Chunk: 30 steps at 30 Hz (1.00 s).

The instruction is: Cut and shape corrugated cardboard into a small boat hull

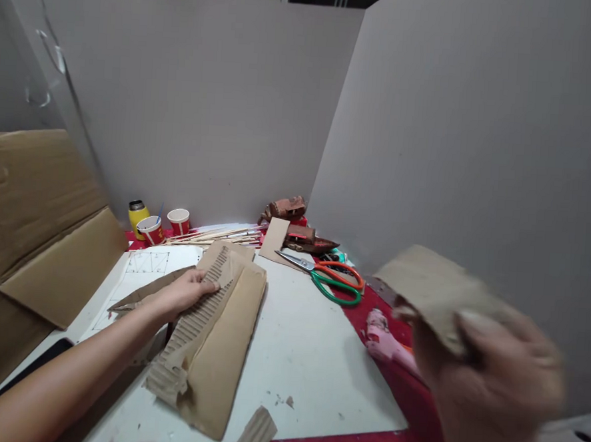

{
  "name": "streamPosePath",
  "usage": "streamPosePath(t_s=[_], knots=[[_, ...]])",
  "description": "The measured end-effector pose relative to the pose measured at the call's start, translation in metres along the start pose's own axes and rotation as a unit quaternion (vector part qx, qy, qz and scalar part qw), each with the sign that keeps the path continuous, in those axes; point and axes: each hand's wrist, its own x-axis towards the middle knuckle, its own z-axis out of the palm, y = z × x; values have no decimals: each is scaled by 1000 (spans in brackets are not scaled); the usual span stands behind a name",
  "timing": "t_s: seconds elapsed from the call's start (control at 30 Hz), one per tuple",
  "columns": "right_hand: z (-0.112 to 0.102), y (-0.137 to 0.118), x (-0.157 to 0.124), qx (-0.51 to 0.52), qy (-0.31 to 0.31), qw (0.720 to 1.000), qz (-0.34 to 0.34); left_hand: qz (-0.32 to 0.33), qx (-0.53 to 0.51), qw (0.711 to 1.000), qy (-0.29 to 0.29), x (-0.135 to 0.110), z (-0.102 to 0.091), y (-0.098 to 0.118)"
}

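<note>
My left hand (185, 292) rests on a long piece of brown corrugated cardboard (211, 339) lying on the white board (312, 355); the cardboard's top paper layer is partly peeled off, showing the ridges. The fingers press on the ridged part and are curled. My right hand (486, 379), blurred by motion at the lower right, is raised above the table and pinches a torn strip of brown cardboard paper (434, 289) between thumb and fingers.
Orange- and green-handled scissors (332, 274) lie behind the board. A pink glue gun (385, 340) lies on the red mat at right. Two paper cups (165, 226), a yellow bottle (137, 215), wooden sticks (219, 235) sit at the back. Grey partition walls enclose the table; folded cardboard (34, 232) leans at left.
</note>
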Motion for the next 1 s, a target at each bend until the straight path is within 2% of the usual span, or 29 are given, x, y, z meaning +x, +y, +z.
streamPosePath(t_s=[0.07, 0.17, 0.27, 0.33, 0.4, 0.5, 0.57, 0.67, 0.77, 0.87, 1.0], knots=[[14, 5, 2, -14, -16, 999, 24, 14, -40, 999, -3, -6, 5, 4], [35, 17, 4, -94, -129, 987, 35, 39, -84, 996, -4, -15, 13, 11], [47, 34, 5, -176, -268, 947, 29, 47, -108, 993, -4, -24, 21, 14], [49, 44, 5, -202, -322, 924, 32, 44, -117, 992, -1, -29, 26, 12], [48, 48, 3, -199, -305, 931, 29, 38, -126, 991, 6, -32, 30, 8], [46, 39, -3, -172, -188, 967, -2, 34, -144, 989, 27, -31, 33, 1], [49, 26, -12, -144, -151, 978, -22, 40, -159, 985, 52, -27, 33, -4], [57, 5, -28, -88, -227, 969, -40, 59, -179, 977, 98, -21, 31, -9], [68, -12, -46, -59, -322, 939, -108, 79, -190, 969, 134, -19, 32, -12], [79, -23, -59, -113, -386, 903, -150, 103, -190, 962, 168, -20, 37, -12], [93, -24, -73, -230, -427, 866, -120, 132, -176, 957, 188, -21, 46, -14]])
